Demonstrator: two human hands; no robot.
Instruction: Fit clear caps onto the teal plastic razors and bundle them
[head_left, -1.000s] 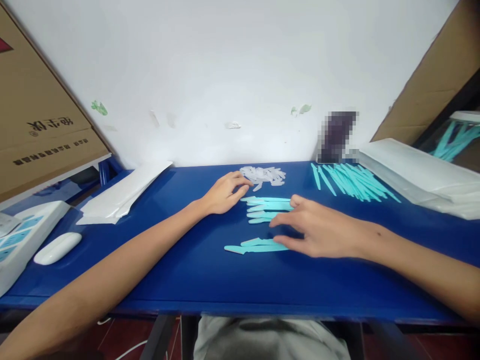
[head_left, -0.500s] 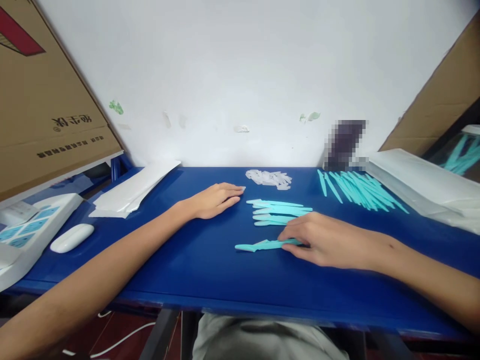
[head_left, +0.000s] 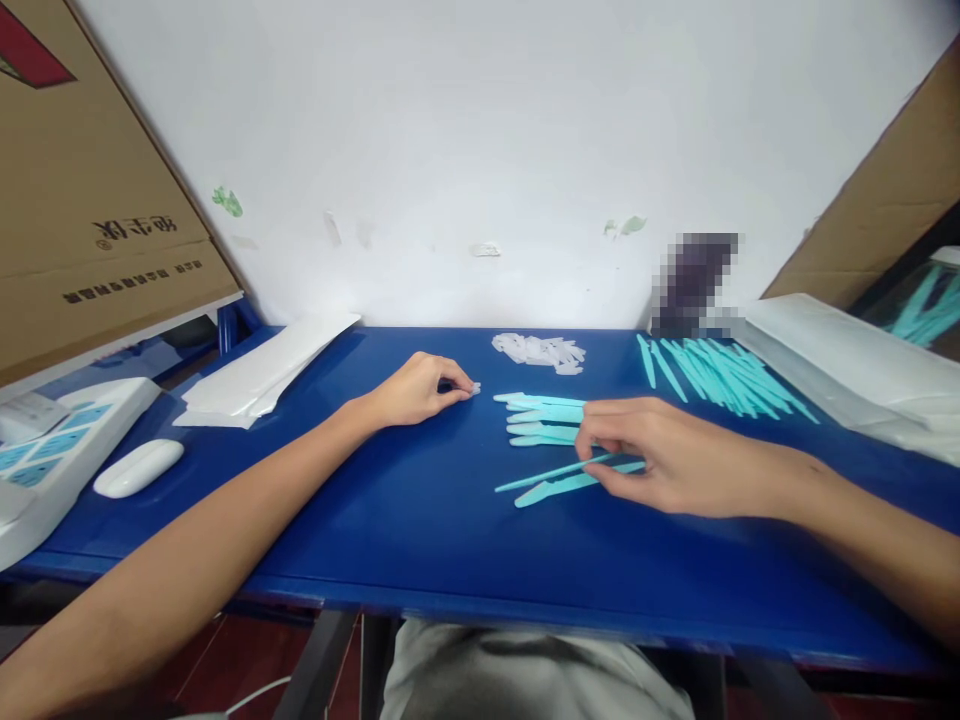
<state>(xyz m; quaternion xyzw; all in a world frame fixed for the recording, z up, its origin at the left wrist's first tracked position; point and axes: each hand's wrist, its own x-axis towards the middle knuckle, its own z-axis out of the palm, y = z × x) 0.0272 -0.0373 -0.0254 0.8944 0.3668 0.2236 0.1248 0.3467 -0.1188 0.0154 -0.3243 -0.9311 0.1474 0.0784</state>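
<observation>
My right hand (head_left: 664, 460) pinches a thin teal plastic stick (head_left: 551, 472) and lifts its left end just off the blue table (head_left: 420, 520); a second teal stick (head_left: 566, 485) lies under it. A small row of teal sticks (head_left: 541, 418) lies just beyond. My left hand (head_left: 416, 390) rests on the table with fingers curled, pinching a small clear plastic cap (head_left: 475, 388). A heap of clear caps (head_left: 538, 351) sits at the back.
A big pile of teal sticks (head_left: 712, 375) lies back right beside white bags (head_left: 847, 365). White sleeves (head_left: 262, 375), a white mouse (head_left: 137, 468) and a white device (head_left: 45, 455) are at the left. Cardboard boxes (head_left: 90, 200) stand on both sides.
My right hand came off the flat sticks, pinched one and raised it, angled. My left hand pulled back from the cap heap and curled around one small cap.
</observation>
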